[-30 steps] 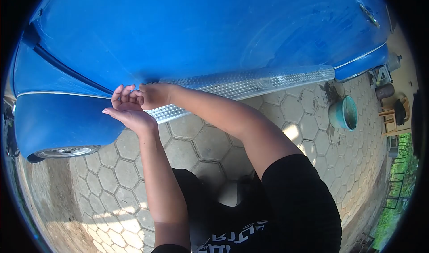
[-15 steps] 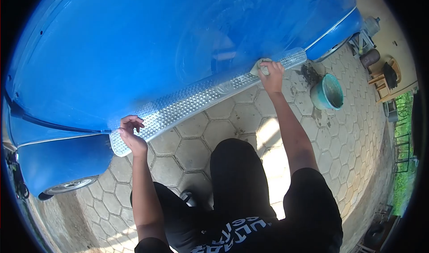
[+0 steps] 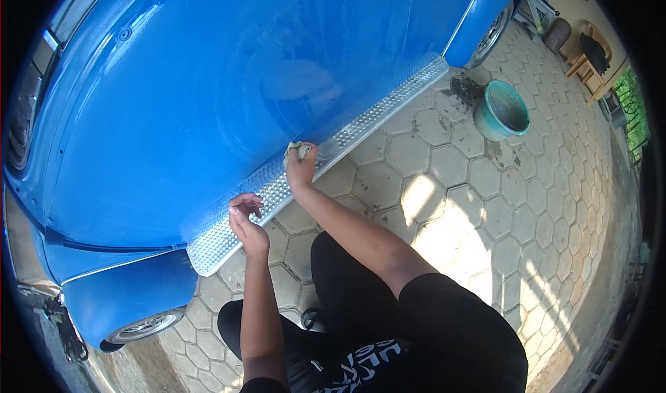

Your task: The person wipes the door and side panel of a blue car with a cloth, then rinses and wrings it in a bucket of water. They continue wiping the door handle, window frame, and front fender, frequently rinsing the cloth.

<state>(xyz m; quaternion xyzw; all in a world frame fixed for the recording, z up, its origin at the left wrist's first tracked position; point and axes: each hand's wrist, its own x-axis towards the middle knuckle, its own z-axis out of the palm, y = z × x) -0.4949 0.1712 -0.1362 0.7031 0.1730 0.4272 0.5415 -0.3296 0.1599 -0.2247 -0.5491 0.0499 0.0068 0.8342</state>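
A metal running board (image 3: 365, 124) with a raised dotted pattern runs along the lower side of the blue car (image 3: 173, 101). Wrapped in my right hand (image 3: 301, 171) is a pale, crumpled cloth (image 3: 294, 151), held against the middle stretch of the board. My left hand (image 3: 248, 223) hovers over the board's nearer left part, with its fingers loosely curled and apart and nothing in them.
On the hexagonal paving (image 3: 444, 206) to the right stands a teal bucket (image 3: 494, 112) with dark liquid inside, wet patches around it. A wooden chair (image 3: 590, 63) with something dark on it is farther back. Car wheels show at both ends of the board.
My right hand has slid the cloth along the running board, from near its far right end toward the middle, closer to my left hand. The view has shifted too.
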